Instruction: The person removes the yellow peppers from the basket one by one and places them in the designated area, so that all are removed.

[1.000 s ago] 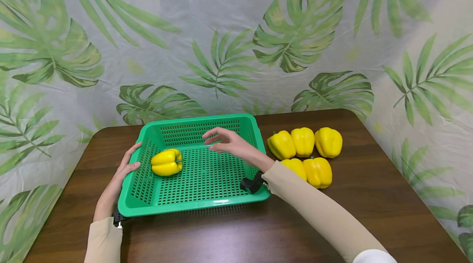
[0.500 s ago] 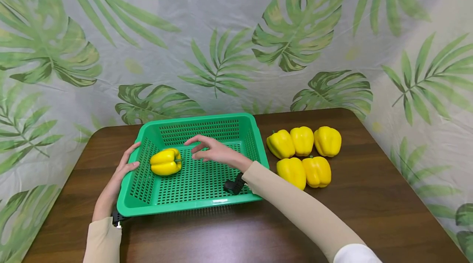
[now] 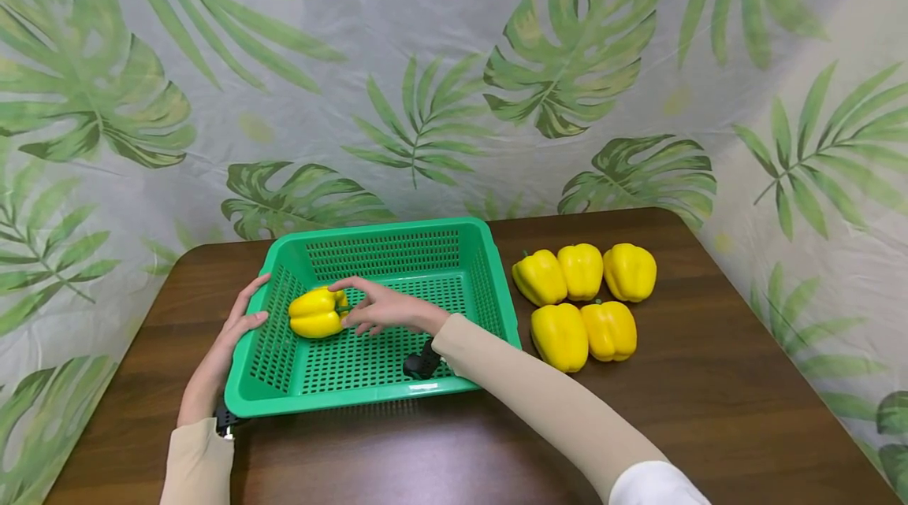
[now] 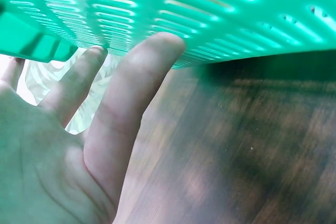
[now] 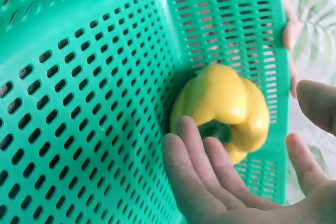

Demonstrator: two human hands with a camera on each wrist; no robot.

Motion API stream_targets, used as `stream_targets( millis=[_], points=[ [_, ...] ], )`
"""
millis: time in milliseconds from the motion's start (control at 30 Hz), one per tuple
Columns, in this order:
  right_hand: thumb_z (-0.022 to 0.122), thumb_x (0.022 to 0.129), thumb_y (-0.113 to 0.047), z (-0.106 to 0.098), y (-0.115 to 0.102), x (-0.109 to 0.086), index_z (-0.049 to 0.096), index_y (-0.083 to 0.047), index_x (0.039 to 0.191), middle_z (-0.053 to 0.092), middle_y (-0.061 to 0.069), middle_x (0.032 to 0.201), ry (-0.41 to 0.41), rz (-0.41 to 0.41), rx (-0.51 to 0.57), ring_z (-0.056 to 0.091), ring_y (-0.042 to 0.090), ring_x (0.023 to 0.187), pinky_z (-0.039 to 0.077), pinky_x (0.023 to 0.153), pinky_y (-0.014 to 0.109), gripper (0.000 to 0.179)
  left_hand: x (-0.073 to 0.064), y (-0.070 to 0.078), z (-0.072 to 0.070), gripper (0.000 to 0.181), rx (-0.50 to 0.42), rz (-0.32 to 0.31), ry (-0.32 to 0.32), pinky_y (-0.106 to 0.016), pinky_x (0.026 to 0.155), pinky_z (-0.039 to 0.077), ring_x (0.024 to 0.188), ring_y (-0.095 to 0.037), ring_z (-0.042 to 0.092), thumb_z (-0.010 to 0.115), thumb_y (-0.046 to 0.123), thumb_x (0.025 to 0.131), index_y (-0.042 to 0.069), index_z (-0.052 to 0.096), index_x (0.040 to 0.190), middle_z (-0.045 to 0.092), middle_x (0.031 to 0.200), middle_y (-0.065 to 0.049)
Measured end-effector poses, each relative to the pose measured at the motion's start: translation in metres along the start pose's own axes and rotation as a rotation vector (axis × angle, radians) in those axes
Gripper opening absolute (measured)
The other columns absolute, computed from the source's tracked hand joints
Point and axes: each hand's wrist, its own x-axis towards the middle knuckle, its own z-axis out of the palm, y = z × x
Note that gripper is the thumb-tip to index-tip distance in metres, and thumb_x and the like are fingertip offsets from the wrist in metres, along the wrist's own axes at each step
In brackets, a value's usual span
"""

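My left hand (image 3: 223, 351) rests against the left end of the green plastic basket (image 3: 369, 393). In the left wrist view, its straight fingers (image 4: 128, 93) touch the slotted outer wall. A yellow bell pepper (image 3: 310, 314) lies on its side in the basket near that end, stem end facing right. My right hand (image 3: 390, 310) reaches inside the basket at this stem end, fingers apart and lightly bent. The right wrist view shows fingertips (image 5: 184, 124) close in front of the yellow bell pepper (image 5: 223, 95), with the thumb held away; whether they touch it I cannot tell.
Several more yellow bell peppers (image 3: 580, 272) stand grouped on the brown wooden table (image 3: 709, 379), right of the basket. A leaf-patterned cloth (image 3: 426, 40) hangs behind the table. Black wrist cameras (image 3: 422, 363) sit at both wrists.
My right hand has moved left and down inside the basket, from above its middle to the stem end of the pepper. The left hand and the other peppers have stayed in place.
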Motion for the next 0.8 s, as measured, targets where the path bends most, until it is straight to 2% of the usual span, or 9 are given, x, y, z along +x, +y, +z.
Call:
stream_targets(
  millis=[100,233,333,600,800],
  points=[
    [0.059,0.094,-0.008,0.003,0.001,0.003,0.034,-0.024,0.146,0.053,0.018,0.125,-0.002,0.027,-0.002,0.058,0.044,0.104,0.046,0.090,0.051,0.059,-0.001,0.000,0.000,0.054,-0.002,-0.021,0.006,-0.019,0.083,0.046,0.113,-0.004,0.045,0.033,0.009,0.100,0.029,0.029,0.150,0.025,0.139,0.000],
    [0.059,0.095,-0.010,0.006,0.002,0.007,0.029,-0.028,0.148,0.027,0.015,0.149,-0.012,0.052,-0.019,0.060,0.042,0.103,0.048,0.089,0.049,0.064,-0.001,0.000,0.001,0.054,-0.008,-0.033,0.011,-0.020,0.083,0.047,0.113,-0.006,0.045,0.033,0.009,0.100,0.029,0.029,0.150,0.020,0.143,-0.006],
    [0.059,0.095,-0.011,0.007,0.002,0.009,0.026,-0.030,0.149,0.015,0.010,0.155,-0.019,0.065,-0.025,0.061,0.041,0.102,0.048,0.089,0.048,0.067,-0.001,0.000,0.000,0.054,-0.010,-0.030,0.006,-0.020,0.084,0.046,0.114,-0.006,0.044,0.033,0.009,0.100,0.028,0.028,0.150,0.020,0.144,-0.005],
    [0.059,0.094,-0.009,0.012,0.000,0.016,0.021,-0.032,0.151,0.012,0.008,0.155,-0.026,0.089,-0.018,0.061,0.042,0.100,0.048,0.089,0.049,0.072,-0.002,0.001,-0.001,0.054,-0.004,-0.039,-0.002,-0.020,0.084,0.046,0.115,-0.006,0.043,0.033,0.011,0.100,0.028,0.026,0.151,0.018,0.146,-0.005],
    [0.059,0.093,-0.005,0.014,0.001,0.019,0.024,-0.031,0.151,0.014,0.009,0.154,-0.008,0.098,0.035,0.060,0.044,0.101,0.047,0.090,0.049,0.072,-0.001,0.000,0.000,0.054,-0.007,-0.027,0.003,-0.019,0.085,0.045,0.115,-0.005,0.043,0.033,0.009,0.100,0.027,0.027,0.151,0.022,0.142,-0.002]
  ],
)
